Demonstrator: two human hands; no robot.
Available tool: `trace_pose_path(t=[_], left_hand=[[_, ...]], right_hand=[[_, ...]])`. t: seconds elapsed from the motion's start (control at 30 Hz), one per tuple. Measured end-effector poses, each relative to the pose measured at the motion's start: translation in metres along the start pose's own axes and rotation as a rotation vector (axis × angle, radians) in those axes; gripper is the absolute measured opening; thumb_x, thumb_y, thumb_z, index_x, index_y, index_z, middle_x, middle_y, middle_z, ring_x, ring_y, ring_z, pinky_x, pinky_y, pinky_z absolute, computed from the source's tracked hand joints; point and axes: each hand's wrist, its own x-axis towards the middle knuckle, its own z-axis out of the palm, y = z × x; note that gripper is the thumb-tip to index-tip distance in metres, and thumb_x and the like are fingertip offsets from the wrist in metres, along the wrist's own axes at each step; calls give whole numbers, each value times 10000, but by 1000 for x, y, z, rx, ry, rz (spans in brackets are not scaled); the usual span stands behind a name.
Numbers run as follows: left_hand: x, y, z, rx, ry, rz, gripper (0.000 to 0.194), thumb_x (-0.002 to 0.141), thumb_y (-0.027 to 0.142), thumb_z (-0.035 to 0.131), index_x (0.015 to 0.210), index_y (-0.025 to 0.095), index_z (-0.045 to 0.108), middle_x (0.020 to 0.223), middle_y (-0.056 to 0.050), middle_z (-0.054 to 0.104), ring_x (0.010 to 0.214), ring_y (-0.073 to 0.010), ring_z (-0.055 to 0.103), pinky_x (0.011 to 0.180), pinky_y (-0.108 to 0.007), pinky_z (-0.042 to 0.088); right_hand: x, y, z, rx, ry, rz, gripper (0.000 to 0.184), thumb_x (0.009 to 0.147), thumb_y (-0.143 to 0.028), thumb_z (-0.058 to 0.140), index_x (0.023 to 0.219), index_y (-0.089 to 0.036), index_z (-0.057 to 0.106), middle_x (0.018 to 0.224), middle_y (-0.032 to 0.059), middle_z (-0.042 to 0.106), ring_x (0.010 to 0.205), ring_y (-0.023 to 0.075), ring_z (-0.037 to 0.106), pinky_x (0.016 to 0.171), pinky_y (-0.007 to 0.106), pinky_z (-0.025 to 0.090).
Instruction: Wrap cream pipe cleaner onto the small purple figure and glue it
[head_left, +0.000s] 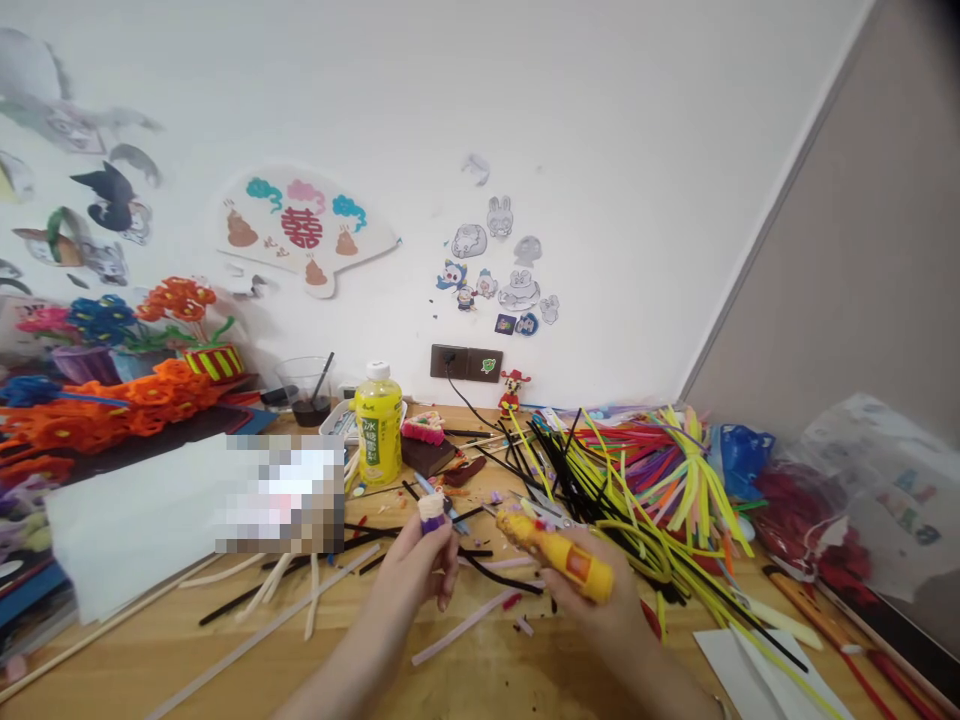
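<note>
My left hand (417,568) is closed around a small purple piece with a white top (431,511), held upright above the wooden table (225,660). My right hand (600,598) grips a yellow and orange glue gun (556,553), its tip pointing left toward the purple piece. The two hands are close together over the middle of the table. Loose black and white pipe cleaners (480,560) lie under and around them.
A big heap of coloured pipe cleaners (652,480) fills the right side. A yellow drink bottle (378,424), a cup with dark liquid (309,392) and pipe-cleaner flowers (135,390) stand at the back left. White paper (135,520) lies left, plastic bags (862,500) right.
</note>
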Motion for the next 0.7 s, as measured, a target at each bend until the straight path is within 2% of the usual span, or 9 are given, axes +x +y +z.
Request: trace_pose_path(t=[0.07, 0.13, 0.2, 0.27, 0.33, 0.4, 0.47, 0.57, 0.7], left_hand=[[0, -4, 1, -33, -21, -33, 314, 591, 443, 633, 597, 204, 429, 481, 71, 519, 365, -76, 457, 317, -182, 346], [-3, -12, 5, -45, -46, -59, 381, 537, 494, 680, 614, 194, 460, 519, 32, 572, 401, -107, 510, 324, -204, 375], [-8, -21, 11, -27, -43, -51, 443, 505, 548, 704, 655, 185, 498, 557, 2, 608, 446, -144, 551, 325, -222, 395], [-16, -29, 16, 34, 11, 26, 438, 549, 560, 690, 708, 182, 538, 597, -11, 632, 515, -169, 583, 362, -236, 430], [-23, -34, 19, 114, 28, 86, 408, 552, 513, 722, 729, 175, 576, 641, -26, 666, 599, -189, 618, 489, -269, 498], [-27, -34, 20, 149, -9, 65, 415, 513, 468, 764, 750, 169, 602, 715, -48, 702, 675, -217, 648, 621, -300, 526], [-28, -33, 19, 165, -41, 26, 437, 491, 443, 785, 777, 161, 612, 819, -83, 726, 758, -249, 665, 706, -319, 527], [-26, -33, 15, 189, -12, 17, 463, 483, 431, 795, 798, 148, 608, 912, -117, 727, 854, -277, 661, 766, -330, 522], [-22, -38, 12, 189, 54, 35, 507, 429, 414, 823, 802, 149, 606, 885, -100, 730, 896, -295, 650, 803, -345, 515]], right_hand=[[-3, 3, 3, -259, 36, -251, 153, 791, -314, 553, 783, -168, 599, 656, 61, 624, 580, 199, 572, 535, 280, 422], [-6, 5, 7, -458, 128, -477, 142, 826, -265, 510, 864, -151, 586, 691, 81, 640, 591, 201, 574, 538, 284, 403], [-7, 6, 13, -576, 202, -566, 166, 861, -250, 457, 904, -134, 567, 709, 97, 644, 591, 202, 570, 538, 291, 389], [-7, 4, 18, -633, 220, -497, 229, 899, -286, 391, 839, -144, 560, 647, 78, 619, 548, 197, 546, 507, 291, 357], [-6, 2, 24, -645, 209, -400, 347, 928, -353, 312, 767, -159, 551, 578, 52, 578, 505, 192, 517, 473, 291, 317], [-6, -1, 30, -657, 206, -356, 463, 935, -436, 227, 745, -162, 547, 567, 52, 563, 498, 198, 508, 463, 299, 297], [-5, -2, 35, -677, 214, -329, 501, 944, -438, 176, 731, -169, 542, 577, 52, 562, 501, 200, 501, 468, 303, 290], [-5, -2, 42, -731, 225, -292, 380, 948, -278, 247, 718, -176, 531, 595, 45, 561, 525, 198, 501, 489, 300, 293], [-4, -2, 49, -784, 218, -247, 195, 856, -150, 406, 699, -178, 519, 612, 40, 561, 540, 200, 511, 493, 297, 306]])
